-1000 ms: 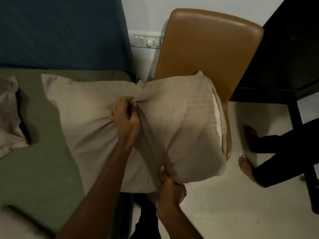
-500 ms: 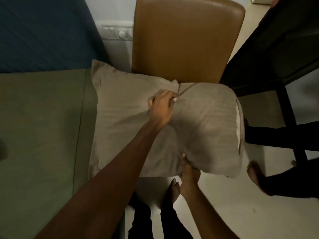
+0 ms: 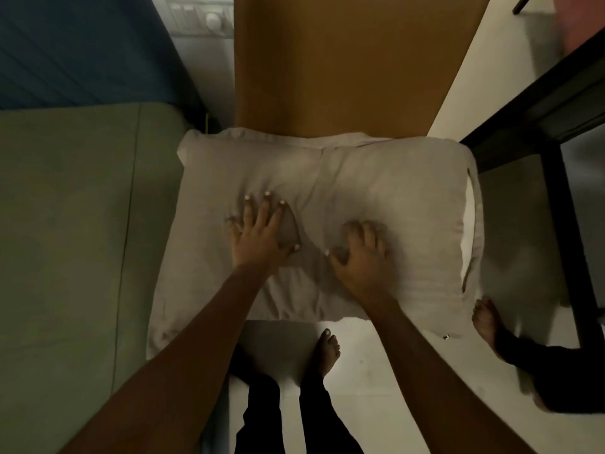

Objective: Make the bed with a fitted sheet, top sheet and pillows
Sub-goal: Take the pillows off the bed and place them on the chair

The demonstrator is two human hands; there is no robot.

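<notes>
A beige-cased pillow (image 3: pixel 376 178) lies across the brown chair's seat, and its left end reaches over the edge of the bed. Its open end faces right, where the white inner pillow (image 3: pixel 469 224) shows. My left hand (image 3: pixel 262 231) lies flat on the pillow's middle with fingers spread, pressing down. My right hand (image 3: pixel 360 253) rests just to the right of it, fingers bent and blurred, pushing into the fabric. The bed (image 3: pixel 65 224) at the left wears a green fitted sheet.
The brown chair back (image 3: pixel 343 60) rises behind the pillow. A dark table (image 3: pixel 556 119) stands at the right, and another person's bare feet (image 3: pixel 487 319) are beside it. My own feet (image 3: pixel 324 352) stand on the pale floor below. A switch panel (image 3: pixel 199 18) and a blue headboard (image 3: pixel 82 50) are behind.
My left hand let go of the bunched fabric and now lies flat. My right hand came up from under the pillow's front edge onto its top. The pillow settled flatter on the chair.
</notes>
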